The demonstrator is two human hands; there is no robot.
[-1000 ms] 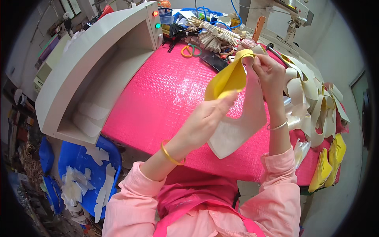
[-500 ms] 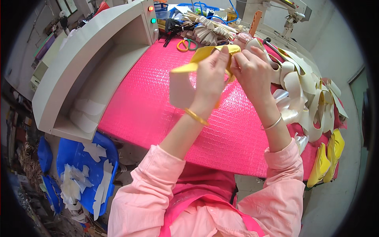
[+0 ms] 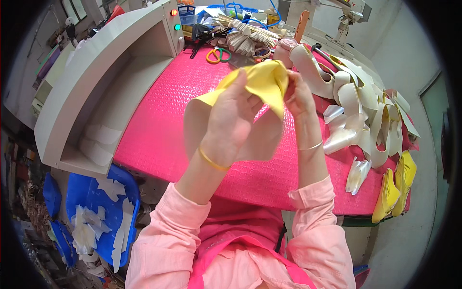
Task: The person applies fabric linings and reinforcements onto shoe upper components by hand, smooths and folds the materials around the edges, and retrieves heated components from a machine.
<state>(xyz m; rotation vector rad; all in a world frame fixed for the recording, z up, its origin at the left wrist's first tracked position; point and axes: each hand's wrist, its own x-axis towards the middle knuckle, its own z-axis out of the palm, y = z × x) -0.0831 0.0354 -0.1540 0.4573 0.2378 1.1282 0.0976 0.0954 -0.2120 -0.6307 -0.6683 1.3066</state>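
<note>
A yellow shoe upper (image 3: 268,81) with a pale lining is held up over the pink-covered table, its two side flaps hanging down. My left hand (image 3: 228,120) is closed on its left side, the thumb on the yellow face and the other fingers partly hidden. At the upper's right edge, my right hand (image 3: 301,96) pinches the material with bent fingers. Further right lies a heap of pale shoe uppers (image 3: 353,98), and a clear, shiny plastic piece (image 3: 358,176) rests nearer the table edge. A pair of yellow shoe pieces (image 3: 395,190) stands at the right corner.
A beige machine housing (image 3: 108,72) with an open bay and lit buttons borders the table (image 3: 159,139) on the left. Scissors (image 3: 219,55) and bundled pale strips (image 3: 245,41) lie at the back. On the lower left, a blue tray (image 3: 103,192) holds scraps.
The yellow upper has turned and spread, showing more of its yellow face and both flaps. My left hand has rotated and come nearer, while my right hand has shifted slightly left and down.
</note>
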